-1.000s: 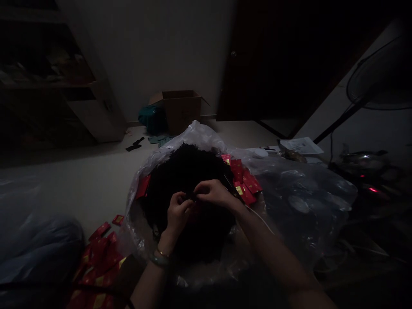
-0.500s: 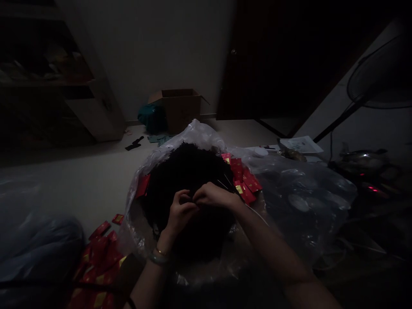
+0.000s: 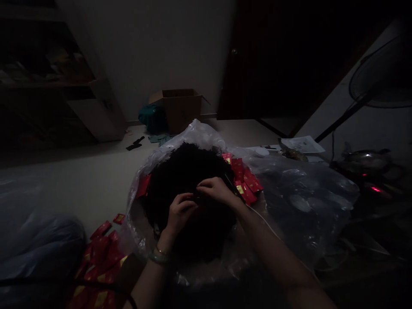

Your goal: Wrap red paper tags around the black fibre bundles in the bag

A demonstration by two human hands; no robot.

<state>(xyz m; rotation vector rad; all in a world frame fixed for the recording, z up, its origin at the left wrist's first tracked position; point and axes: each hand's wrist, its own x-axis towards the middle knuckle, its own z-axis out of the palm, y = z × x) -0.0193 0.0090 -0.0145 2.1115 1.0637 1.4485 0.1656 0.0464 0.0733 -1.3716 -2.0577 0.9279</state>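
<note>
A large heap of black, stringy material (image 3: 186, 171) fills a clear plastic bag (image 3: 199, 131) in front of me. Over its middle, my left hand (image 3: 182, 210) has its fingers curled toward the thumb; bangles circle that wrist. My right hand (image 3: 214, 189) is just right of it, with fingertips pinched together. What either hand pinches is too dark and small to make out. Small red packets (image 3: 246, 182) lie at the heap's right edge, and another red packet (image 3: 143, 185) sits at its left edge. A thin tool and a white cord (image 3: 262, 218) run beside my right wrist.
More red packets (image 3: 104, 253) are piled at lower left, near a plastic-wrapped bundle (image 3: 41, 244). A cardboard box (image 3: 182, 109) and teal cloth (image 3: 152, 116) stand by the wall. Plastic sheeting (image 3: 302, 197), a kettle (image 3: 365, 161) and a fan (image 3: 381, 77) are on the right.
My right hand has moved slightly up and away from the left, so a small gap shows between them. The left hand's fingers have flattened a little. The view has shifted slightly.
</note>
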